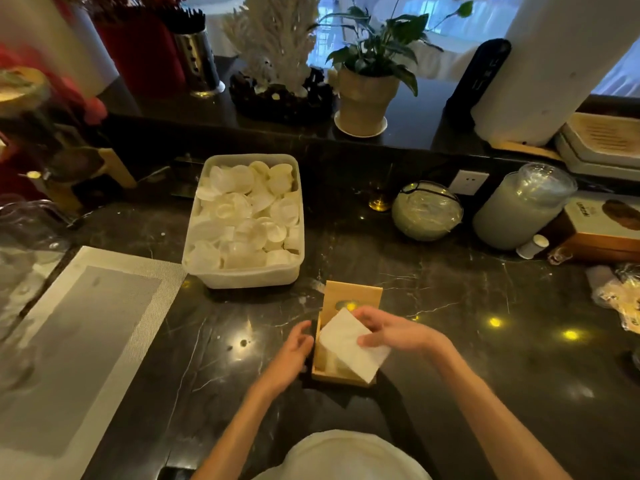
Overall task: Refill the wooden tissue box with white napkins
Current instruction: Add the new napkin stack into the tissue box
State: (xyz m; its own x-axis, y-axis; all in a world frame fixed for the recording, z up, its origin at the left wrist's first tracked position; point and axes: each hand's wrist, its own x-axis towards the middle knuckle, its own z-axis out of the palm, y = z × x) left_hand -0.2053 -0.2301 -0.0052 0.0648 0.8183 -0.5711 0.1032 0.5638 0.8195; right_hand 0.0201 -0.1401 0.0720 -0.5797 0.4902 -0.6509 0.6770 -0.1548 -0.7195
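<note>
The refill looks to be midway. The wooden tissue box (353, 293) stands near the middle of the counter's (485, 341) near edge, with its slotted lid pushed toward the far end and the near part open. The right hand (391, 329) pinches a folded stack of white napkins (349, 344) tilted over the opening, not yet seated. The left hand (291, 351) braces the box's left wall with loosely extended fingers. Some white shows inside already. Seating the stack and closing the lid remain.
</note>
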